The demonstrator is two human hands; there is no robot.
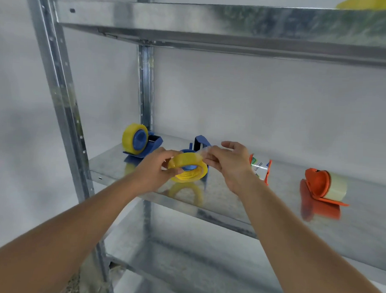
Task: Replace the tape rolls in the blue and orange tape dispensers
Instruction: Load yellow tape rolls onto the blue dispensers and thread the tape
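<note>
A yellow tape roll (187, 170) lies flat around the hub of a blue tape dispenser (201, 144) on the metal shelf (229, 201). My left hand (159, 167) grips the roll's left side. My right hand (229, 162) pinches the clear loose tape end pulled from the roll toward the dispenser's cutter. A second blue dispenser (141, 142) with a yellow roll stands at the back left. An orange dispenser (318, 187) with a pale roll sits at the right. Another orange dispenser (261, 169) is partly hidden behind my right hand.
The shelf unit has grey metal uprights (63, 109) on the left and an upper shelf (215, 25) close overhead. A yellow object (370, 4) shows at the top right on that upper shelf. A lower shelf (182, 267) lies beneath my arms.
</note>
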